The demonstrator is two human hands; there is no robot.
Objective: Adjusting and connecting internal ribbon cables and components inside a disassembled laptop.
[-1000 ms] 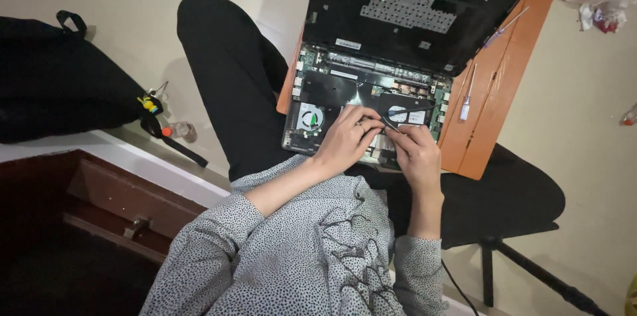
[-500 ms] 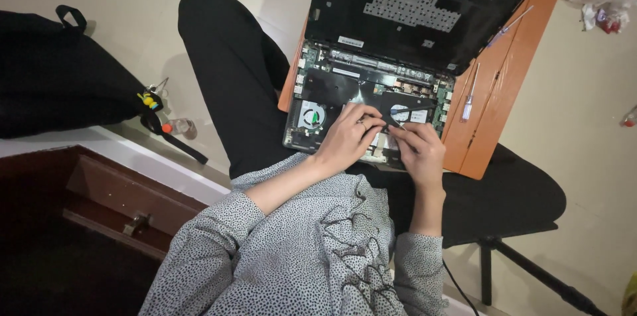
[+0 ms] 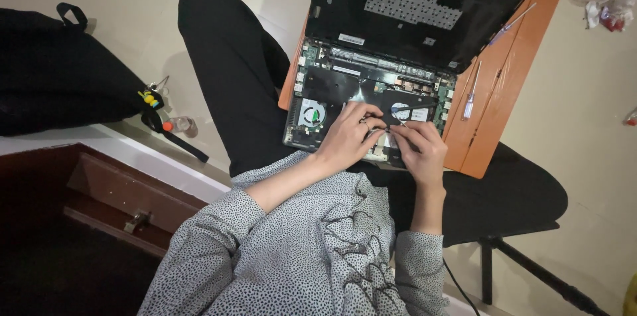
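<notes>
Closest to the camera is a spotted grey shirt (image 3: 298,256) with both arms reaching up toward 12 o'clock. The left hand (image 3: 348,140) rests on the open laptop (image 3: 371,84), its fingers curled down onto the parts inside. The right hand (image 3: 419,150) sits just beside it at 3 o'clock, its fingers pinched narrow around a thin tool (image 3: 397,117) that points into the laptop. A round fan (image 3: 312,117) shows at 9 o'clock from the left hand. The laptop lies on an orange board (image 3: 494,90) across the person's lap. Two small screwdrivers (image 3: 470,94) lie on the board at 3 o'clock. The lifted back cover (image 3: 424,4) stands farther off at 12 o'clock. A black bag (image 3: 60,74) lies on the floor at 9 o'clock.
</notes>
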